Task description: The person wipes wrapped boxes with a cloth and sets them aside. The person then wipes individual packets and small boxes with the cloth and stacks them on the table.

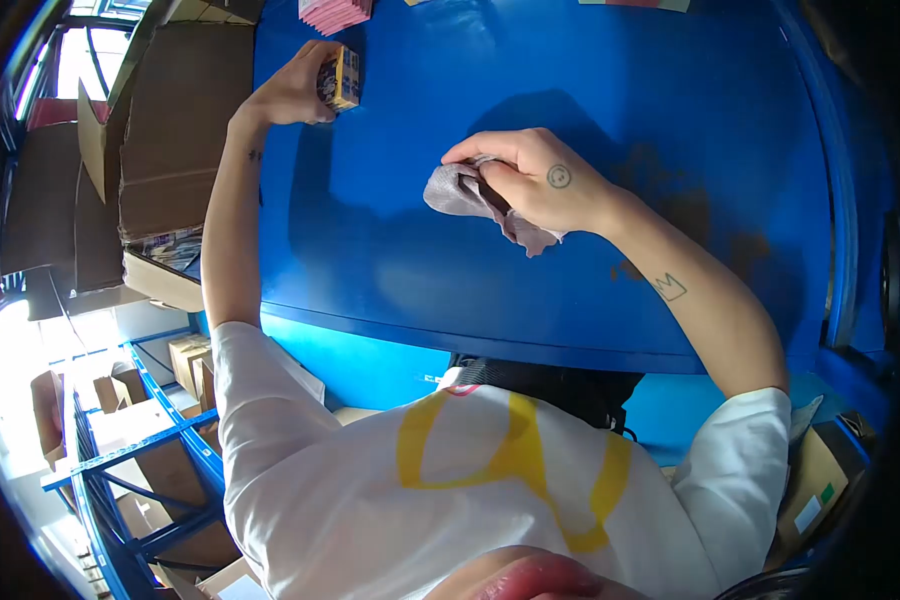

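My left hand (295, 88) grips a small yellow and dark patterned box (342, 80) at the upper left of the blue table (420, 270). The fingers wrap around the box's sides, and its printing is too small to read. Nearer the middle, my right hand (545, 180) is closed on a crumpled greyish-pink cloth (460, 192). Folds of the cloth hang out past the fingers on the left and below. A brown stain (670, 190) marks the table surface to the right of this hand, partly behind the forearm.
A stack of pink sheets (335, 14) lies at the table's far left edge. Large open cardboard boxes (185, 130) stand against the table's left side. Blue metal shelving (150, 450) with cartons is at lower left. Another cardboard box (820, 480) sits at lower right.
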### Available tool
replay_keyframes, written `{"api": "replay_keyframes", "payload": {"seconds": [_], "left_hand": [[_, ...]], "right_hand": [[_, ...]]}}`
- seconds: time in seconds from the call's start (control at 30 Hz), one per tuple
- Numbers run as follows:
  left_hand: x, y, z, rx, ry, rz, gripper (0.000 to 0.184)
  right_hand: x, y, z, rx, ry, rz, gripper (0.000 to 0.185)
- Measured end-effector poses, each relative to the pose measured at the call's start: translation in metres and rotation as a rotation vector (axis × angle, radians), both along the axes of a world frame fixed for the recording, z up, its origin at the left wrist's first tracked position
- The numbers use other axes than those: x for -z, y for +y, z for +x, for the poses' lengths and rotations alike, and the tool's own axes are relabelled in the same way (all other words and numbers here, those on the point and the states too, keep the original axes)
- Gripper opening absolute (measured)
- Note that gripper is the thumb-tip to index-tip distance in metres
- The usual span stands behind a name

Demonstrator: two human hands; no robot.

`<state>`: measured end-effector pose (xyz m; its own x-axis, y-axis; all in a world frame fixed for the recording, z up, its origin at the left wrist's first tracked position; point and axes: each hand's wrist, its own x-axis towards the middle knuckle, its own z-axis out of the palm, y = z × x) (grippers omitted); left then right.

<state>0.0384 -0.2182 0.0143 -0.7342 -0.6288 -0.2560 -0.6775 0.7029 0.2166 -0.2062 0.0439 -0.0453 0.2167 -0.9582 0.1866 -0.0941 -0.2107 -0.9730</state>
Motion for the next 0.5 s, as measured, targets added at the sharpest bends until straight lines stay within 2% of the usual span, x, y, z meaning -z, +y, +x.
{"api": "replay_keyframes", "payload": {"seconds": [0.23, 0.43, 0.5], "left_hand": [[0.000, -0.006, 0.004, 0.068, -0.026, -0.006, 0.110], [-0.021, -0.004, -0.007, 0.044, 0.237, -0.079, 0.117], [-0.029, -0.002, -0.020, -0.420, 0.088, 0.088, 0.112]], "right_hand": [[-0.006, 0.002, 0.000, -0.005, 0.019, 0.028, 0.031], [-0.004, 0.002, -0.004, 0.017, 0.059, 0.062, 0.032], [-0.003, 0.000, 0.000, 0.002, 0.035, 0.052, 0.032]]}}
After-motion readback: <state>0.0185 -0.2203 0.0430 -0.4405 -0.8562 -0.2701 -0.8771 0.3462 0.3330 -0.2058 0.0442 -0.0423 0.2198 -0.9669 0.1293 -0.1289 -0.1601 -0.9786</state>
